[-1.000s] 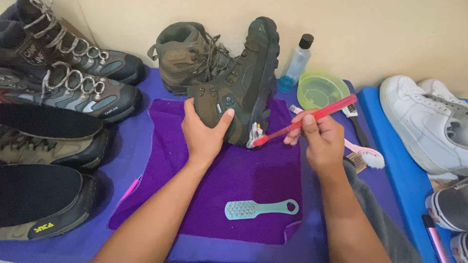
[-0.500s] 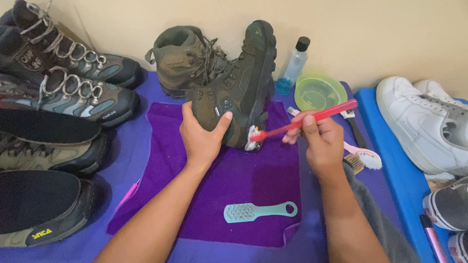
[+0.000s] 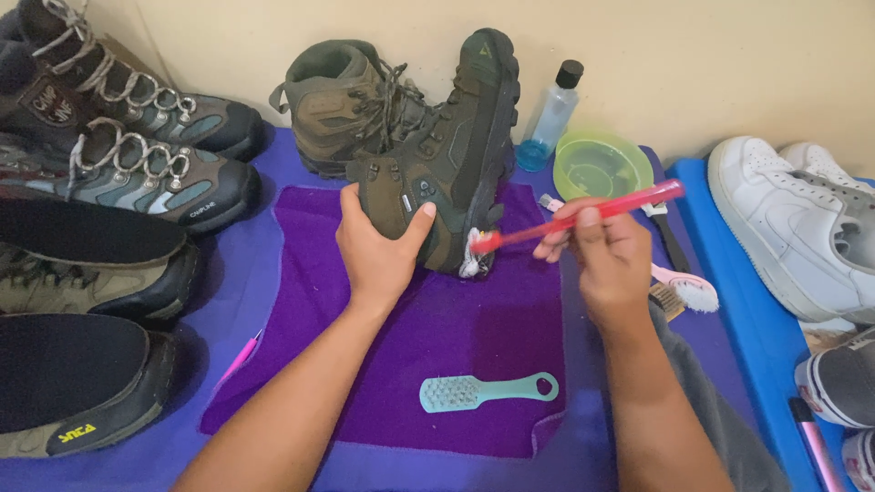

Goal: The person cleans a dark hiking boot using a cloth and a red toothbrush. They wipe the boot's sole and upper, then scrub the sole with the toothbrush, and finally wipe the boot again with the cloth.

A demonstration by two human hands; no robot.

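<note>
While left hand point(image 3: 375, 248) grips boot point(image 3: 447, 173), red toothbrush point(image 3: 583, 216) scrubbing

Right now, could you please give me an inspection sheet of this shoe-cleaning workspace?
Surface: purple towel spread over a blue-violet cover.
Job's things: brown boot stood heel-down on the towel, white foam on its heel; red toothbrush with its head at the boot's sole edge.
Clutter: teal brush on the towel; green bowl; clear bottle; pink brush; second brown boot.
Hands: left hand grips the boot's ankle; right hand holds the toothbrush in its fingers.
Cables: nothing seen.
Surroundings: grey hiking boots on the left, white sneakers on a blue mat on the right, cream wall behind.
</note>
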